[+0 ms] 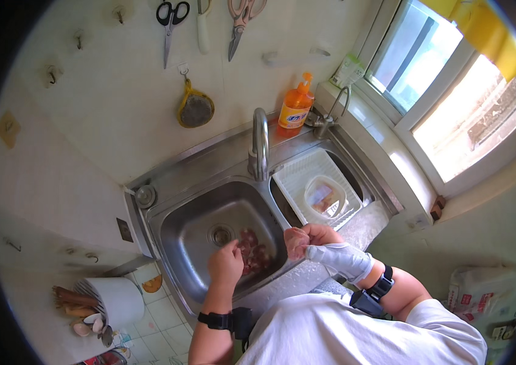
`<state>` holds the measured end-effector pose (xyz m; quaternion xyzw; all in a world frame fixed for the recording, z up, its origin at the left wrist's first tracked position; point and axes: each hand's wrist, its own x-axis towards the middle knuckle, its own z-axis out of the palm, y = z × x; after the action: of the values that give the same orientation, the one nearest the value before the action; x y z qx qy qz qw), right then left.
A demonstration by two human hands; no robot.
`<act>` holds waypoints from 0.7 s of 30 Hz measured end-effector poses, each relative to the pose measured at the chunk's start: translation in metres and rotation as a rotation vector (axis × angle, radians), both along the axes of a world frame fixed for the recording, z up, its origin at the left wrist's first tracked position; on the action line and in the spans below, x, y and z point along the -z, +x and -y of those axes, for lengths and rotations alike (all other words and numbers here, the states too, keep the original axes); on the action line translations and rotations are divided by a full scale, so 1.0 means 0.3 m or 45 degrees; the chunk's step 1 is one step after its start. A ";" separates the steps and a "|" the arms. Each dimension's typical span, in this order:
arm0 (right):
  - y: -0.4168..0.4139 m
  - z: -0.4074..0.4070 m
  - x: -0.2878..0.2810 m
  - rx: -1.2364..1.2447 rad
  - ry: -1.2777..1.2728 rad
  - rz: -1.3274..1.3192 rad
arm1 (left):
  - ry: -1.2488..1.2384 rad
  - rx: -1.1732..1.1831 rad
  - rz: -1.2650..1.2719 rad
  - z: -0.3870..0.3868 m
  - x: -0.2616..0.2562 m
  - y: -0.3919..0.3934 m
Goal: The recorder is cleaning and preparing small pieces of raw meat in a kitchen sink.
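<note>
My right hand (335, 248), its thumb side wrapped in a white covering, holds a piece of raw meat (296, 243) over the right rim of the steel sink basin (189, 219). Bare and with curled fingers, my left hand (227, 264) is above the basin beside several pieces of raw meat (254, 255) lying near the drain (221, 235). Whether its fingers grip anything cannot be seen. A clear plastic container (325, 197) rests on a white ribbed tray (294, 175) across the smaller basin.
The curved faucet (260, 141) stands behind the basins, with an orange soap bottle (294, 107) and a thin tap (331, 116) to its right. Scissors (172, 23) and a mesh scrubber (196, 108) hang on the wall. A white utensil holder (121, 301) is at lower left.
</note>
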<state>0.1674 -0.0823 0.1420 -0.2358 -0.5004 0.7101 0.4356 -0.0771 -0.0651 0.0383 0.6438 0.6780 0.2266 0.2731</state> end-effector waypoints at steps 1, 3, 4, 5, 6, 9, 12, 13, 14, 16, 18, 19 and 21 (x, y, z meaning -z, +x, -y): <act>-0.006 0.012 -0.011 0.014 -0.063 -0.002 | 0.250 0.011 0.117 0.005 0.015 -0.007; -0.010 0.020 -0.021 0.022 -0.118 -0.006 | 0.062 0.092 -0.018 0.009 -0.018 -0.024; -0.008 0.017 -0.020 0.008 -0.133 -0.017 | -0.139 0.174 -0.153 0.007 -0.042 -0.027; -0.008 0.013 -0.019 -0.011 -0.150 -0.028 | -0.133 0.163 -0.157 0.011 -0.042 -0.022; -0.013 0.008 -0.025 -0.034 -0.147 -0.034 | 0.254 0.148 -0.054 0.026 -0.047 -0.009; -0.011 -0.014 -0.021 -0.047 -0.288 -0.033 | 0.204 0.198 0.352 0.054 -0.155 0.034; 0.013 -0.045 0.033 -0.143 -0.306 -0.066 | -0.494 0.138 1.027 0.082 -0.246 0.097; 0.010 -0.054 0.033 -0.160 -0.316 -0.017 | -0.737 0.012 1.397 0.090 -0.255 0.118; 0.009 -0.063 0.037 -0.174 -0.324 0.032 | -0.628 0.003 1.427 0.105 -0.230 0.137; 0.026 -0.082 0.082 -0.229 -0.286 0.011 | -0.464 -0.058 1.342 0.116 -0.206 0.185; 0.038 -0.101 0.092 -0.238 -0.217 0.042 | -0.298 -0.145 1.234 0.121 -0.209 0.219; 0.047 -0.116 0.101 -0.243 -0.225 0.018 | -0.304 -0.155 1.211 0.120 -0.213 0.225; 0.071 -0.139 0.122 -0.306 -0.206 -0.014 | -0.173 -0.225 0.954 0.108 -0.228 0.239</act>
<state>0.1886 -0.0407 0.1054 -0.2048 -0.4637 0.7964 0.3298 -0.0055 -0.0976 0.1067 0.4359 0.5975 0.4235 0.5232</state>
